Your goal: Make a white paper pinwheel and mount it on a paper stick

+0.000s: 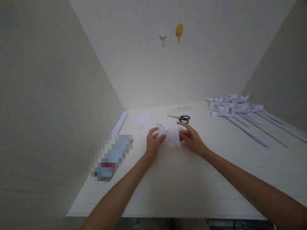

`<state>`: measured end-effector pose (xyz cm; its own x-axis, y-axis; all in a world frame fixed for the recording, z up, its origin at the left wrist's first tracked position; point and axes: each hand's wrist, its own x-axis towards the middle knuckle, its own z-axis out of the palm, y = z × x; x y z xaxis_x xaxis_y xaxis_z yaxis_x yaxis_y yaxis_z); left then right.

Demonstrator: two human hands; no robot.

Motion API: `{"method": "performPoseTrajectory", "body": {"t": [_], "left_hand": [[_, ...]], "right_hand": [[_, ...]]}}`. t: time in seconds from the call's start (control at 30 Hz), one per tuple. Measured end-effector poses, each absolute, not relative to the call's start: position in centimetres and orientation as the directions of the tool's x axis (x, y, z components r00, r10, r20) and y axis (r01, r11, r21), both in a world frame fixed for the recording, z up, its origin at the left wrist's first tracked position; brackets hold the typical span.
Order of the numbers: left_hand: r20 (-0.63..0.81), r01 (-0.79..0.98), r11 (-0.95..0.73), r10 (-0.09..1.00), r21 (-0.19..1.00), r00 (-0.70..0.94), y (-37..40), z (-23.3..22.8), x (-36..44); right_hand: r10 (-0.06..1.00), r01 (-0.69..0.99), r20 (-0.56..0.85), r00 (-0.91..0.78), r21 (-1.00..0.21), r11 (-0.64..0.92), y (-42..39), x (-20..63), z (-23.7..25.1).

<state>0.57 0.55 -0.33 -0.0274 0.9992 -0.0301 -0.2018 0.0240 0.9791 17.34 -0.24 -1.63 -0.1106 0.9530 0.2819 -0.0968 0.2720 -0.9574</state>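
Observation:
A white paper pinwheel head (171,135), with curved, folded blades, is held above the table between my two hands. My left hand (154,140) pinches its left side, thumb in front and fingers behind. At its right edge, my right hand (190,136) grips the paper with thumb and fingers, the index finger stretched along the top corner. Just beyond my right hand lies a pair of scissors (184,119) with black handles, blades pointing left. A small stack of white paper squares (145,118) lies behind my left hand.
Several finished paper pinwheels (230,107) on white paper sticks (249,132) lie at the right. White paper rolls (120,122) rest along the left wall. Thin wooden sticks (183,109) lie at the back. A blurred-out item (114,158) is at the left. Two hooks (179,29) hang on the wall.

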Motion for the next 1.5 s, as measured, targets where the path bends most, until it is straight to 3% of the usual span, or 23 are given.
{"method": "performPoseTrajectory", "body": {"t": [0.23,0.97,1.5], "left_hand": [[-0.017,-0.181,0.015,1.0,0.983,-0.012,0.4,-0.3,0.6],[0.088,-0.057,-0.086,0.995,0.995,0.037,-0.8,0.3,1.7],[0.113,0.005,-0.114,0.993,0.994,0.043,-0.7,0.1,1.8]], "right_hand": [[0.923,0.179,0.318,-0.218,-0.916,0.358,-0.2,17.5,-2.0],[0.907,0.225,0.338,-0.251,-0.891,0.394,0.4,16.9,-2.1],[0.916,0.354,0.361,-0.172,-0.845,0.4,0.0,16.4,-1.9]]}}
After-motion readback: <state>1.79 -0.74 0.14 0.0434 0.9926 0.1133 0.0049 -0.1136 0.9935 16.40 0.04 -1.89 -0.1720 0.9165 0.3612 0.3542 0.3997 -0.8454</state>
